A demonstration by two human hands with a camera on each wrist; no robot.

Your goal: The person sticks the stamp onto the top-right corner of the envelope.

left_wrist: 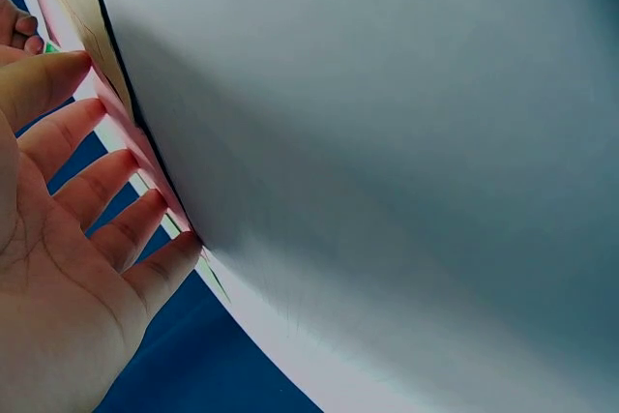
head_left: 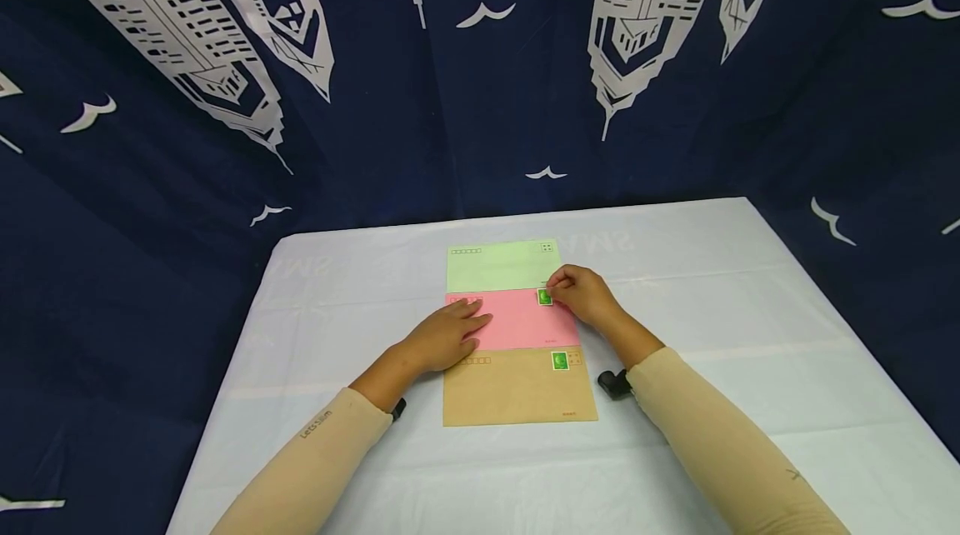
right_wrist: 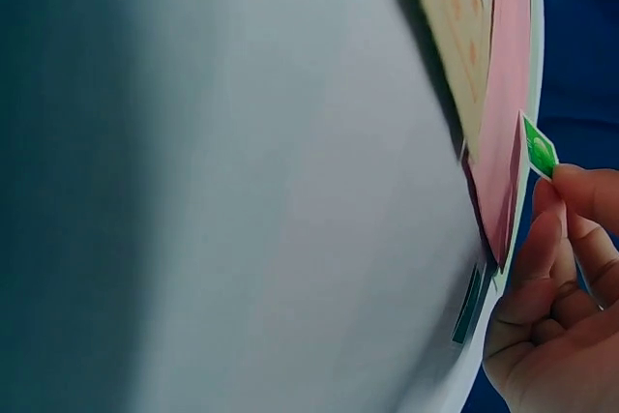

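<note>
My right hand (head_left: 585, 295) pinches a green stamp (right_wrist: 540, 148) with a white border by one corner, between thumb and index finger. In the head view that stamp (head_left: 545, 297) overlaps the top right corner of the pink envelope (head_left: 525, 322). Fingers spread, my left hand (head_left: 442, 337) rests on the left part of the pink envelope. Nearest me lies a brown envelope (head_left: 517, 393), with another green stamp (head_left: 560, 361) at its upper right beside printed squares. Beyond the pink one is a light green envelope (head_left: 502, 268). In the left wrist view the left fingertips (left_wrist: 121, 160) touch the paper.
All three envelopes lie in a column on a white cloth-covered table (head_left: 337, 310). A dark blue curtain (head_left: 375, 135) with white building prints hangs behind it. Black wrist cameras show at both sleeves, the right one (head_left: 615, 385) close to the table beside the brown envelope.
</note>
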